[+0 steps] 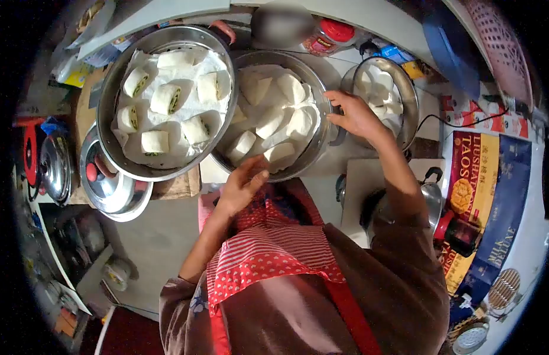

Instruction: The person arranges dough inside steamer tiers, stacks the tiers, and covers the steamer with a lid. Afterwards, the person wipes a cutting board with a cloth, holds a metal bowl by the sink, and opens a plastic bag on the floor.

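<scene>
A round metal steamer tier [319, 80] sits in the middle, lined with white cloth and holding several pale dough rolls [269, 122]. My right hand [356, 115] is at its right rim, thumb and fingers closed on the edge beside a dark handle [338, 135]. At the near rim is my left hand [243, 184], fingers loosely bent and apart, holding nothing visible; whether it touches the rim I cannot tell. A second steamer tier [106, 112] overlaps on the left, holding several rolls with green filling [167, 99] on white cloth.
A smaller metal pot [411, 106] with pale dough pieces stands to the right. Beneath the left tier lies a pot lid [109, 192]. Behind stands a red-lidded jar [336, 32]. A pan [429, 204] is at right, near printed boxes [481, 189].
</scene>
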